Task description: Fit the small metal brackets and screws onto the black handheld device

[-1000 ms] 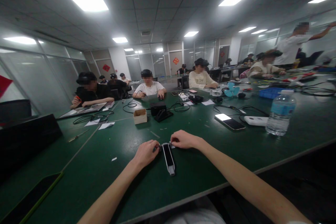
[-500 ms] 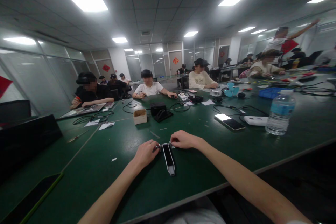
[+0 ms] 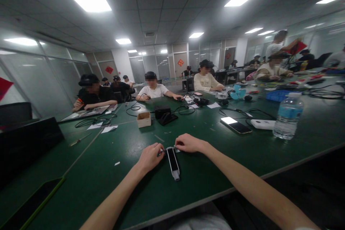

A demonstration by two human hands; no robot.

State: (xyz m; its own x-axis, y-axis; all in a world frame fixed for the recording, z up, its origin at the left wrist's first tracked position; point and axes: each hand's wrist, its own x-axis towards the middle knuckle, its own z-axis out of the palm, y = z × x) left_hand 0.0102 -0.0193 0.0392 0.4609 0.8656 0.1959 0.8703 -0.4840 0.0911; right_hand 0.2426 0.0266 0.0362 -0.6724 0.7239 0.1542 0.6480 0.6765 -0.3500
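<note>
A slim, elongated device (image 3: 173, 163) with a black face, a whitish rim and a grey tip lies on the green table in front of me. Its tip points toward my body. At the left of its far end is my left hand (image 3: 151, 156), fingers closed in a pinch around a small greyish piece that I cannot identify. Across from it, my right hand (image 3: 189, 143) is curled with thumb and fingers together by a small pale part at the device's right side. The fingers largely cover both small pieces.
To the right stand a water bottle (image 3: 289, 116) and a lit phone (image 3: 236, 125). Ahead are a small cardboard box (image 3: 143, 119) and a black stand (image 3: 164, 115). A green-edged dark panel (image 3: 35, 201) lies at left. Co-workers sit across the table, among cables.
Both my hands and the device look unmoved. At the back right, a standing person has shifted left and lowered an outstretched arm, near a red sheet.
</note>
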